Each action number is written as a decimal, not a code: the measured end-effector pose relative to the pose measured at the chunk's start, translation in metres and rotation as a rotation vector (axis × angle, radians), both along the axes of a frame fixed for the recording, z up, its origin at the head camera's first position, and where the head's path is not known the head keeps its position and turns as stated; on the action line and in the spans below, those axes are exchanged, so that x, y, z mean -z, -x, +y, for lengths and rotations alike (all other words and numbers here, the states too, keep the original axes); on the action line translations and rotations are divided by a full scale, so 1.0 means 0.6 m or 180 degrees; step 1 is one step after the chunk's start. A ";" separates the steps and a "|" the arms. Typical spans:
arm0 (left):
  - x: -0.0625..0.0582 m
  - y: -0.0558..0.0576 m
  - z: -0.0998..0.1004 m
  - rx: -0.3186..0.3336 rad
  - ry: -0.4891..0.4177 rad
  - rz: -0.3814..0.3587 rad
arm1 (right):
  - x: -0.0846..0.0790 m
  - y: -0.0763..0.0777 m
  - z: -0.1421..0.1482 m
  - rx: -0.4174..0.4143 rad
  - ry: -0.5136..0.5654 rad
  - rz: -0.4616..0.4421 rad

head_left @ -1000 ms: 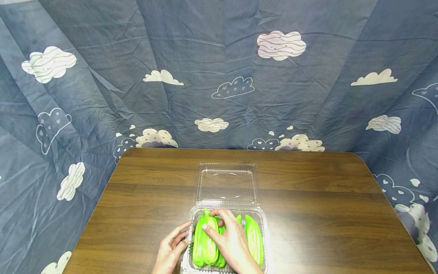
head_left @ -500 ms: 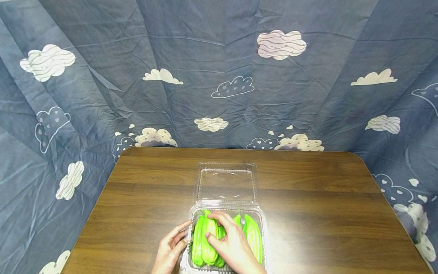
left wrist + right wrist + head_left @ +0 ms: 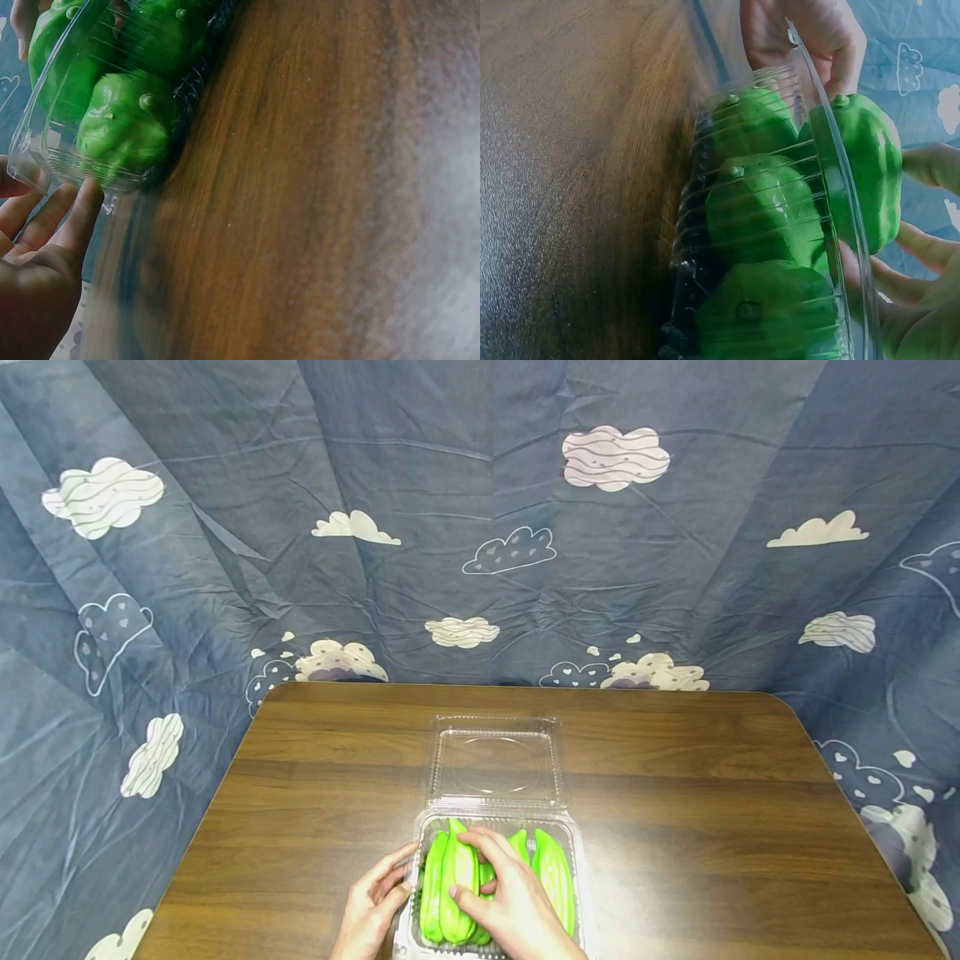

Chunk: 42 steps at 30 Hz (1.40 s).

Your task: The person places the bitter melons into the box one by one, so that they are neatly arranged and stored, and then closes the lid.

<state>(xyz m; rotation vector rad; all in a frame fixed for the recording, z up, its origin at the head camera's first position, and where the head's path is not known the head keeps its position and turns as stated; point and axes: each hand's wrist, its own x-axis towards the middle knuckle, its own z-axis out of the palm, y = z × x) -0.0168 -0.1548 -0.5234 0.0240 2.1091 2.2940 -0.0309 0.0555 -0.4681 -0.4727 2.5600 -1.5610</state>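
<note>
A clear plastic clamshell container (image 3: 579, 881) lies with its lid (image 3: 497, 768) folded back. Inside it are several green, ribbed, elongated vegetables, pepper-like with a small nub at the end. My right hand (image 3: 517, 897) holds the upper vegetable (image 3: 457, 902), thumb and fingers spread over it; this one (image 3: 870, 176) rises above the rim in the right wrist view. Another vegetable (image 3: 555, 885) lies along the right wall. My left hand (image 3: 371, 906) is at the left wall, and its extended fingers (image 3: 79, 214) touch the container from outside in the left wrist view.
The container stands near the front of a brown wooden table (image 3: 697, 810). Behind the table hangs a dark blue curtain (image 3: 420, 593) printed with clouds, which also covers both sides.
My right thumb has shifted slightly down along the vegetable, and the hand has moved a little to the right. The left hand and the container stay almost where they were.
</note>
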 end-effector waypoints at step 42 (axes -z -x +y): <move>-0.005 0.001 -0.003 0.0066 0.0061 -0.0180 | 0.031 0.043 0.125 0.0473 0.0469 0.0892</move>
